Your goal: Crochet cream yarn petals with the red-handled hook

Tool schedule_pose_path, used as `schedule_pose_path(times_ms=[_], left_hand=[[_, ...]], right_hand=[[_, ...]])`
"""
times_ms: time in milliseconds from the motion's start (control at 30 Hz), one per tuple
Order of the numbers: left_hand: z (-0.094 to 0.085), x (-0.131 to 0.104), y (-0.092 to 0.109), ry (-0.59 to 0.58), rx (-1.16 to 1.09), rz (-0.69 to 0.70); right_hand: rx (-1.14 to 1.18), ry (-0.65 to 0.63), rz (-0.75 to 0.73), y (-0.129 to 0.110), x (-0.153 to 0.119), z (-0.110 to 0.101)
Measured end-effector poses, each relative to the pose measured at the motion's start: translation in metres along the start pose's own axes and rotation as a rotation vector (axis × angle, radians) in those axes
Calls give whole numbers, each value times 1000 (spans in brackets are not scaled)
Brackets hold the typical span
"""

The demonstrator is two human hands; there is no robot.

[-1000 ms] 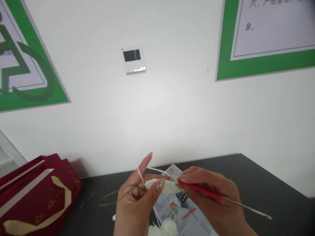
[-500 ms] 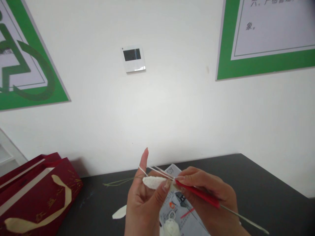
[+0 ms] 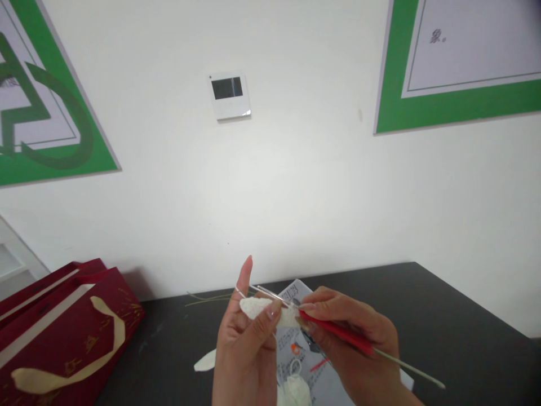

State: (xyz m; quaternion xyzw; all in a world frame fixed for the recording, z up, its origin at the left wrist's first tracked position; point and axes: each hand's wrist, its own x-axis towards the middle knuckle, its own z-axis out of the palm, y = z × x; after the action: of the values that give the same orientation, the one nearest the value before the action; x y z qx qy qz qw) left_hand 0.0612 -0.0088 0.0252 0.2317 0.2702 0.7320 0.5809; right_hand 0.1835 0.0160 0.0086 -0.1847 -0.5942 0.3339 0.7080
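My left hand [image 3: 247, 352] pinches a white crocheted piece [image 3: 254, 308] between thumb and fingers. Its index finger points up, with white yarn [image 3: 240, 291] looped around it and stretched toward the hook. A crochet hook [image 3: 338, 331] with a red handle is gripped in my right hand [image 3: 363, 332], its tip at the right end of the piece. Thin greenish wires [image 3: 207, 300] stick out left of my left hand. Another pale green strand [image 3: 412, 366] extends past the handle's end; where it begins is hidden.
Below my hands lie a printed sheet [image 3: 327, 380] and a white yarn ball [image 3: 297, 390] on the dark table [image 3: 448, 338]. A second white piece [image 3: 205, 361] rests left of my wrist. Red gift bags [image 3: 76, 349] stand at the left. Behind is a white wall [image 3: 304, 186].
My left thumb has shifted left along the crocheted piece, and more of the piece shows between my hands. My right hand and the hook have moved slightly left.
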Motion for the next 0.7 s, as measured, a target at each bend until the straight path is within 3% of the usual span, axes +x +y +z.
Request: schedule_pose_path(times_ms=[333,567,700], left_hand=[[-1,0,-6,-108,103,44],[2,-1,-7,-41,142,153],[6,-2,-7,-39,140,156]], right_hand=[[41,-56,8,1,4,-6],[201,-47,161,12,2,-5],[441,3,386,12,3,0]])
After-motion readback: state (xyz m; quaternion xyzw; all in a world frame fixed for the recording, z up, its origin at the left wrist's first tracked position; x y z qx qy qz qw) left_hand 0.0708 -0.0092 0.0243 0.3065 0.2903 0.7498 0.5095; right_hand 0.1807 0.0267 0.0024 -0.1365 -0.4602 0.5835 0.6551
